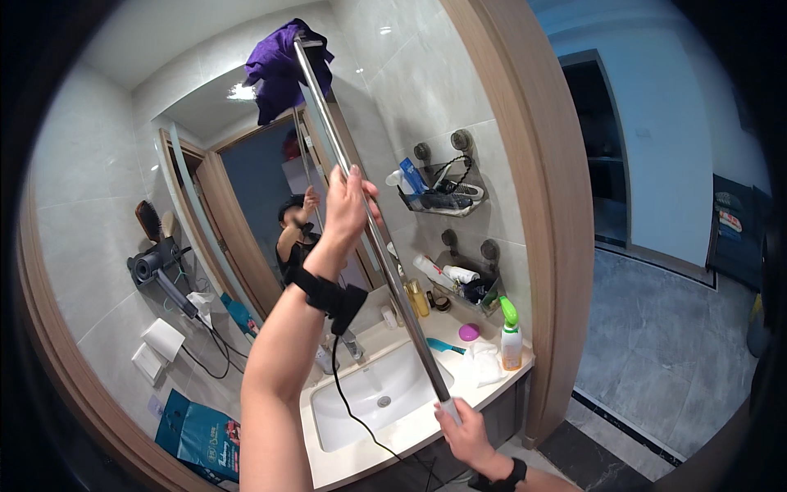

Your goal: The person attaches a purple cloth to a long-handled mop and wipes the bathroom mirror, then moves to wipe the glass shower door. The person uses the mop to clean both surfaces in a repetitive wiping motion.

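Note:
My left hand [349, 206] is closed around the middle of a long metal pole [393, 273]. Lower down, my right hand [466, 433] grips the pole's pale end, in front of the counter's edge. At the pole's far end a purple cloth [280, 67] hangs over the head, against the top of the wall mirror [246, 147]. The pole slants across the view, passing above the white sink [375, 400]. A black strap with a device and a cable sits on my left forearm; another black band is on my right wrist. The mirror reflects a person and the pole.
Two suction-cup wall baskets [446, 190] hold toiletries. A spray bottle [511, 338], a white cloth [482, 364], a teal comb [444, 345] and a purple oval item [468, 333] lie or stand on the counter. At left are a hair dryer [163, 280] and a teal bag [200, 440]. A wooden door frame [553, 203] stands at right.

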`<state>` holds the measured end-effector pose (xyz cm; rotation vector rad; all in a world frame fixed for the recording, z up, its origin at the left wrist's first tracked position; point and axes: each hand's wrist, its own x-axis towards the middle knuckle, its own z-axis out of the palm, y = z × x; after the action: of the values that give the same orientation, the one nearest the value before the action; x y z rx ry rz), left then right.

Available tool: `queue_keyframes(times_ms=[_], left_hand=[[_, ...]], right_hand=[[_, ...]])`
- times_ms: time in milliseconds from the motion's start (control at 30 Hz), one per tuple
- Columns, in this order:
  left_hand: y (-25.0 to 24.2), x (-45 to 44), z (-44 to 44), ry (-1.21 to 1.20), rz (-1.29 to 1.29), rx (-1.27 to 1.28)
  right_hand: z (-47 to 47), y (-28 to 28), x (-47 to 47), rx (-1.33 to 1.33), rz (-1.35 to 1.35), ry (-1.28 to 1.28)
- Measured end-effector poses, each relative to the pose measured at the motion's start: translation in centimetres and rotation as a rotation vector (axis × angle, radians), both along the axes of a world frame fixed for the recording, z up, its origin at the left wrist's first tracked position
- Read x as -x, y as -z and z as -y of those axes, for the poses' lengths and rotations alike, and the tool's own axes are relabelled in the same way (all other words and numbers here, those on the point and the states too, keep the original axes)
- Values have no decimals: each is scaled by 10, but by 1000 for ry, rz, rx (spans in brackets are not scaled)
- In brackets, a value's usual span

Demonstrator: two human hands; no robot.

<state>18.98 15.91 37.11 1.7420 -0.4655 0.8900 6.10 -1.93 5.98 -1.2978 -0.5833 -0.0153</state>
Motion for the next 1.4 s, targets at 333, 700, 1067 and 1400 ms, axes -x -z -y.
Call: queue_keyframes(times_ms=[333, 700, 1067, 1400], left_hand=[[-23, -45, -62, -904, 286, -861], [-27, -77, -59, -1162, 310, -1791], [63, -71, -27, -872, 167, -2032], [208, -23, 31, -600, -87, -2034]], right_hand=[[-62, -59, -78, 10, 244, 119], [-39, -25, -89, 230, 119, 109], [16, 65, -62, 386, -14, 142], [91, 177, 13, 481, -147, 126]])
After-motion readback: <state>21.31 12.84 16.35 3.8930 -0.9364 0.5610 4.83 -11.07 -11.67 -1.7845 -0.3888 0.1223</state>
